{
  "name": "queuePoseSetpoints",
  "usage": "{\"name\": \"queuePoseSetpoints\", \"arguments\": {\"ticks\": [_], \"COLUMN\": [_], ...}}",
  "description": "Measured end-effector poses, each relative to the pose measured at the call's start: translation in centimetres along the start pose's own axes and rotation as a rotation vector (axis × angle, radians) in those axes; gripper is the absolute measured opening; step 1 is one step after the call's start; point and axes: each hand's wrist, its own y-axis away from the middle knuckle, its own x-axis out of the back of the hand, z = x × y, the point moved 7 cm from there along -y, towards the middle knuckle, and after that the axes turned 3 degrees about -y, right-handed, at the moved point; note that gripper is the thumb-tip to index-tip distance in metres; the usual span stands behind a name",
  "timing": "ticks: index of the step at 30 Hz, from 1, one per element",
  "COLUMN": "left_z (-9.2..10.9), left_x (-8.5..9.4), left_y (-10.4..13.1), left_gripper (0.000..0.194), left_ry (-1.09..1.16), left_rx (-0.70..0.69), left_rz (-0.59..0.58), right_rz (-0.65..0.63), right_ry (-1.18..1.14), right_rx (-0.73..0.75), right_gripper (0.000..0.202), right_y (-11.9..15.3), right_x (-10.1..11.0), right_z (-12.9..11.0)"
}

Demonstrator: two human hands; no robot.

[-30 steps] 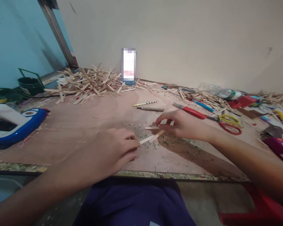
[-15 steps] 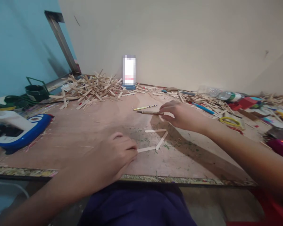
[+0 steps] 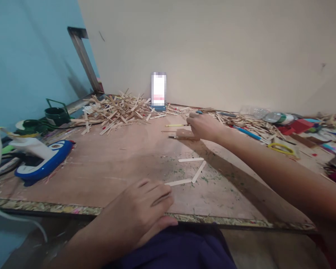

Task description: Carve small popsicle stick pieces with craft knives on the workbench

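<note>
Pencil [image 3: 176, 125], yellow, sits just above the centre of the frame, its right end pinched between the fingertips of your right hand [image 3: 204, 126]. Just below it lies a slim wooden-handled tool [image 3: 184, 138]. Your left hand [image 3: 149, 205], at lower centre, covers the left end of the lower craft stick [image 3: 179, 182]; you cannot tell whether its fingers grip it. Right of centre lie a slanted craft stick [image 3: 199, 172] and an upper craft stick [image 3: 190, 160].
</note>
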Motion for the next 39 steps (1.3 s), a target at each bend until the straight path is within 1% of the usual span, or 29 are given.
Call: {"name": "queuePoseSetpoints", "arguments": {"ticks": [2, 3, 4, 5, 6, 7, 8, 10, 11, 12, 14, 17, 20, 23, 25, 28, 30, 31, 33, 36, 39], "left_z": [0.1, 0.2, 0.2, 0.2, 0.1, 0.1, 0.1, 0.0, 0.0, 0.0, 0.1, 0.4, 0.6, 0.7, 0.7, 0.9, 1.0, 1.0, 0.9, 0.7, 0.6], "left_x": [0.1, 0.2, 0.2, 0.2, 0.1, 0.0, -0.1, -0.3, -0.5, -0.6, -0.9, -1.2, -0.7, 0.2, 0.2, -0.3, -0.1, -0.1, -0.3, -0.4, -0.1], "left_y": [0.0, 0.0, 0.1, 0.2, 0.4, 0.5, 0.6, 0.8, 0.8, 0.9, 1.0, 1.4, 1.9, 2.2, 2.2, 2.5, 2.8, 3.1, 3.3, 2.9, 2.4], "left_gripper": [0.038, 0.039, 0.04, 0.041, 0.043, 0.044, 0.046, 0.047, 0.046, 0.045, 0.041, 0.034, 0.029, 0.019, 0.018, 0.017, 0.015, 0.014, 0.012, 0.009, 0.015], "left_ry": [-0.023, -0.028, -0.029, -0.031, -0.034, -0.039, -0.046, -0.063, -0.071, -0.077, -0.087, -0.108, -0.113, -0.099, -0.074, -0.046, -0.069, -0.083, -0.108, -0.136, -0.129], "left_rx": [-0.005, -0.006, -0.008, -0.006, -0.001, 0.003, 0.006, 0.011, 0.012, 0.012, 0.012, 0.006, 0.008, 0.011, 0.026, 0.031, 0.04, 0.04, 0.035, 0.012, -0.013], "left_rz": [0.011, 0.011, 0.011, 0.009, 0.005, 0.003, 0.0, 0.001, 0.002, 0.004, -0.003, -0.024, 0.011, 0.07, 0.044, 0.012, 0.103, 0.139, 0.15, 0.105, 0.089], "right_rz": [0.075, 0.1, 0.172, 0.19, 0.177, 0.168, 0.151, 0.062, -0.023, -0.065, -0.091, -0.043, 0.01, 0.114, 0.19, 0.282, 0.314, 0.321, 0.318, 0.298, 0.283], "right_ry": [-0.082, -0.16, -0.448, -0.772, -1.061, -1.27, -1.418, -1.593, -1.641, -1.676, -1.694, -1.625, -1.498, -1.383, -1.307, -1.215, -1.177, -1.169, -1.188, -1.29, -1.374], "right_rx": [-0.064, -0.083, -0.165, -0.24, -0.304, -0.353, -0.386, -0.464, -0.481, -0.495, -0.529, -0.573, -0.596, -0.554, -0.532, -0.575, -0.608, -0.614, -0.617, -0.695, -0.78], "right_gripper": [0.02, 0.015, 0.008, 0.006, 0.006, 0.01, 0.014, 0.017, 0.019, 0.021, 0.023, 0.023, 0.023, 0.017, 0.011, 0.002, 0.005, 0.007, 0.006, 0.005, 0.008], "right_y": [1.7, 2.9, 4.3, 5.9, 7.5, 9.0, 10.5, 12.8, 13.6, 14.2, 14.7, 14.8, 15.2, 16.0, 16.7, 17.8, 18.3, 18.5, 18.6, 18.8, 18.8], "right_x": [1.8, 2.7, 3.6, 3.9, 3.7, 3.5, 3.3, 2.0, 1.2, 0.5, -0.6, -1.1, -0.6, 0.4, 1.2, 1.9, 2.3, 2.4, 2.4, 1.6, 0.9], "right_z": [-0.2, -0.8, -1.1, -1.7, -2.8, -4.2, -5.7, -8.6, -10.0, -10.8, -11.5, -10.7, -10.0, -9.9, -9.8, -9.0, -8.5, -8.5, -8.6, -9.1, -9.6]}}
